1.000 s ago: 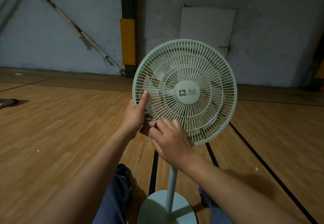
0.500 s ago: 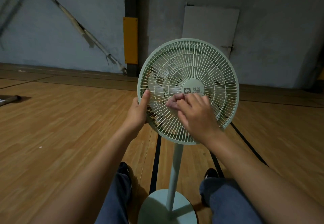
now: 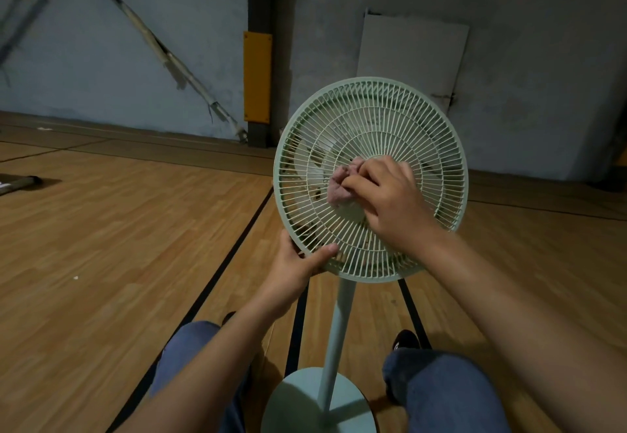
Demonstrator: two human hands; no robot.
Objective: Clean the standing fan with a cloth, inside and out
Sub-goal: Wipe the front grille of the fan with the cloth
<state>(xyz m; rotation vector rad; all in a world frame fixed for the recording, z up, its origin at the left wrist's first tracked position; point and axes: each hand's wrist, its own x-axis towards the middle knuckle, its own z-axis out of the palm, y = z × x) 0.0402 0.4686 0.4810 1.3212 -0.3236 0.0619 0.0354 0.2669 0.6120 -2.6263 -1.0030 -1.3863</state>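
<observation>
The standing fan (image 3: pixel 370 180) stands on the wooden floor (image 3: pixel 118 246) directly ahead of the seated person, its pole (image 3: pixel 336 341) rising from a round base (image 3: pixel 319 402) between the knees. The pale green front grille (image 3: pixel 424 120) faces the camera, still mounted, so only the outside is being wiped, by my reading.

The left hand (image 3: pixel 298 266) grips the grille rim at about seven o'clock, thumb laid over the front bars and fingers tucked behind the rim. That hold most likely braces the head so it does not swing or tip under the wiping pressure.

The right hand (image 3: pixel 386 202) pinches a bunched pink cloth (image 3: pixel 339 185) and presses it against the grille at the centre, covering the hub. The cloth pokes out toward nine o'clock from the fingertips. Its wrist is bent down, knuckles toward the camera, forearm reaching in from five o'clock. Bunching the cloth probably lets it push slightly between the thin bars.

Blades are dimly visible behind the bars; the inside looks untouched.
</observation>
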